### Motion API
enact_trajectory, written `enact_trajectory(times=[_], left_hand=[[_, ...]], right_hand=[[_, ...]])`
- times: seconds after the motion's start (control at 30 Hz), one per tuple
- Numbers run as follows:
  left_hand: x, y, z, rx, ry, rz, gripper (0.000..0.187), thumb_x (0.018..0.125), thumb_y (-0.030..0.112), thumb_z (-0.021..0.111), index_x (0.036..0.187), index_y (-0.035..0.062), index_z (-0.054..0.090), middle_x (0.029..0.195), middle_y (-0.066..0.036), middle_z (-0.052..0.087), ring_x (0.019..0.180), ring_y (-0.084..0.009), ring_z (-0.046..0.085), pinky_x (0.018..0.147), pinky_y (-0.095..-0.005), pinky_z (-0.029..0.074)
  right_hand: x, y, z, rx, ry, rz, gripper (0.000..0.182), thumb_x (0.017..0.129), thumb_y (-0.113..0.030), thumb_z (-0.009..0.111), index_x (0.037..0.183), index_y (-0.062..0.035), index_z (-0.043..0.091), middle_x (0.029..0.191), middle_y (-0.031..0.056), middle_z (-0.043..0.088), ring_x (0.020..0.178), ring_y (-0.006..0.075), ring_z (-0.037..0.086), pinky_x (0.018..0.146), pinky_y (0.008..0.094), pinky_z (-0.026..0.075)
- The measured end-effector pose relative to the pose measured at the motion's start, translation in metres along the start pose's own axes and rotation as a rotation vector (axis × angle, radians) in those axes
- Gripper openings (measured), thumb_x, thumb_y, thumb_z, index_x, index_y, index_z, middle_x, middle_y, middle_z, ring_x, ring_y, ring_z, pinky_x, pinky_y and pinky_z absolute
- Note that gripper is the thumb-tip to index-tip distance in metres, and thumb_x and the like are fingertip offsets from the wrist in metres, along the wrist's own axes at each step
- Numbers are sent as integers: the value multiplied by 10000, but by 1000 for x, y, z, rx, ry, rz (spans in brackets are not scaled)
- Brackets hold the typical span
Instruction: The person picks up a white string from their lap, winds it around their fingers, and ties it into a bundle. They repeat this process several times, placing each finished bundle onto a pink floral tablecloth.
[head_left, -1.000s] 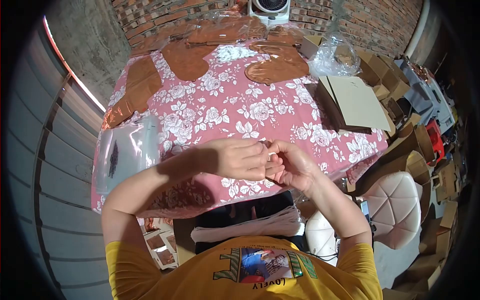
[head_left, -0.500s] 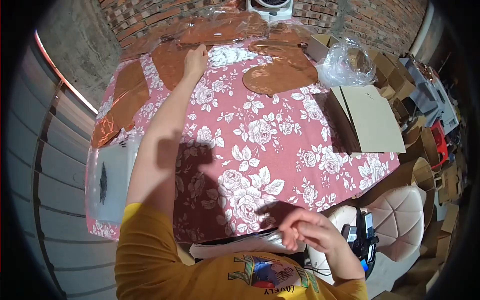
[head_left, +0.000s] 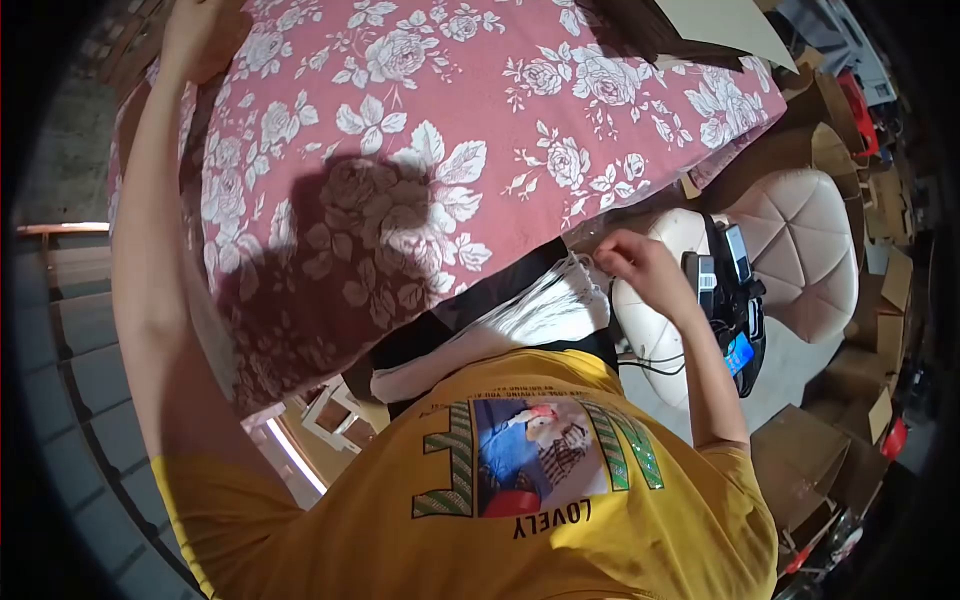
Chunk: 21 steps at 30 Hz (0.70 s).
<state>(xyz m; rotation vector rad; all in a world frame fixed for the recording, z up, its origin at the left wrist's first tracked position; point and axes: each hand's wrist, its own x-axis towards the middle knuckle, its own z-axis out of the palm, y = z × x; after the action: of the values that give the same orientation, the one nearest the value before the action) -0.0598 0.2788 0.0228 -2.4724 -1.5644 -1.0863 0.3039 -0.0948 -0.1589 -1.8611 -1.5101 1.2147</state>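
Observation:
My left arm stretches to the upper left, and my left hand (head_left: 193, 14) is cut off by the top edge, so its fingers do not show. Beside it lies part of a copper-brown sheet (head_left: 216, 48) on the tablecloth. A bundle of white strings (head_left: 530, 315) lies across my lap over something black. My right hand (head_left: 637, 268) is at the right end of that bundle, its fingers curled and pinched on the strings' ends.
A table with a pink rose-patterned cloth (head_left: 520, 130) stands before me. Cream card (head_left: 715, 28) lies at its far right. On my right are a padded white seat (head_left: 795, 240), a black bag with devices (head_left: 738, 310) and cardboard boxes (head_left: 815, 450).
My view has tilted down toward my lap. My right hand has moved from above the table edge to the end of the white strings. My left arm still reaches out over the table.

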Motion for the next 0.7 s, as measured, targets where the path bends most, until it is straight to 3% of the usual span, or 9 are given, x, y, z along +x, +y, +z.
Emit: enact_trajectory(times=[0.1, 0.2, 0.23, 0.3, 0.37, 0.4, 0.47, 0.53, 0.7], left_hand=[[-39, 23, -37, -59, -10, 98, 214, 855, 183, 554, 981, 20, 613, 947, -77, 571, 911, -180, 544, 806, -288, 424], [-116, 128, -78, -254, -113, 102, 212, 862, 186, 550, 977, 20, 614, 926, -51, 586, 886, -146, 554, 776, -269, 426], [-130, 122, -84, -219, -154, 334, 142, 871, 71, 514, 945, -14, 601, 999, -62, 590, 926, -133, 550, 772, -256, 434], [-184, 145, -95, -271, -196, 216, 142, 846, 55, 538, 954, -1, 610, 1011, -83, 589, 937, -194, 559, 767, -300, 453], [-229, 168, -100, -419, -282, 196, 180, 818, 38, 560, 988, 4, 611, 1003, -94, 585, 891, -230, 569, 731, -329, 470], [-250, 172, -100, -402, -319, 261, 176, 823, 27, 553, 989, 8, 608, 990, -89, 585, 873, -235, 570, 725, -328, 471], [-300, 170, -79, -575, -461, 178, 162, 833, 30, 534, 977, 13, 604, 944, -92, 574, 804, -238, 574, 707, -319, 474], [-350, 174, -49, -572, -717, -144, 136, 835, 32, 533, 953, 11, 598, 883, -112, 571, 777, -242, 579, 694, -314, 471], [-405, 126, 39, -571, -570, -386, 188, 851, 150, 548, 963, 12, 606, 876, -161, 601, 799, -293, 598, 706, -336, 464]], right_hand=[[19, 10, 33, -252, -57, -192, 121, 826, -113, 582, 907, -37, 630, 864, 115, 618, 776, 251, 620, 692, 308, 487], [48, 15, 76, -208, -144, -385, 140, 792, -179, 590, 873, -81, 649, 822, 119, 605, 777, 299, 602, 713, 380, 474], [59, 17, 91, -280, -177, -483, 161, 795, -212, 595, 877, -85, 653, 830, 122, 607, 791, 306, 599, 740, 388, 466], [71, 17, 115, -394, -350, -551, 242, 804, -319, 611, 890, -101, 670, 843, 128, 628, 830, 323, 591, 796, 392, 445], [88, 19, 133, -363, -753, -336, 265, 802, -342, 631, 891, -97, 679, 847, 119, 653, 823, 314, 596, 784, 369, 450], [90, 15, 136, -343, -823, -281, 228, 818, -289, 638, 869, -68, 659, 787, 85, 650, 752, 228, 595, 732, 322, 453], [89, 13, 133, -199, -787, -227, 193, 814, -246, 646, 856, -58, 652, 771, 68, 642, 737, 183, 583, 721, 300, 450], [80, 1, 127, -49, -698, -160, 108, 814, -134, 647, 834, -29, 634, 741, 17, 615, 719, 77, 537, 700, 242, 440], [67, -3, 123, 55, -572, -211, 105, 838, -119, 619, 841, -14, 623, 726, -3, 596, 706, 59, 518, 681, 232, 438]])
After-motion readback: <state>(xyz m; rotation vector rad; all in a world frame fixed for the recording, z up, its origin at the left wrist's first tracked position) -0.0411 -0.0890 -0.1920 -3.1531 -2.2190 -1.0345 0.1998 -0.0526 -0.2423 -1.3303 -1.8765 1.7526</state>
